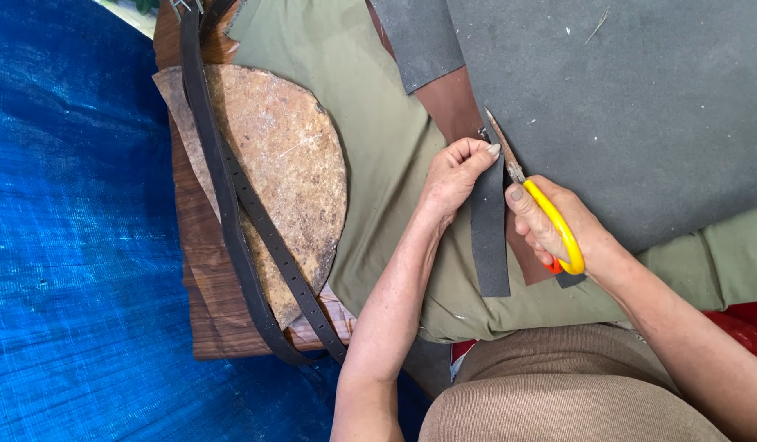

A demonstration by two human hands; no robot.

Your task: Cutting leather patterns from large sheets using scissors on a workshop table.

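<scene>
Left hand [454, 173] of mine pinches the dark grey strip [489, 237], which hangs toward me; right hand [550, 221], just right, grips yellow-handled scissors [542, 209] cutting the grey sheet [640, 106].

Both forearms are bare from the lower edge of the frame up to the wrists, with no sleeve, watch or bracelet in sight. The left hand [454, 173] and the right hand [554, 219] wear no gloves and no rings that can be made out. The nails are short and unpainted. At the bottom centre of the frame, the lap is covered in plain tan-brown ribbed fabric.
</scene>
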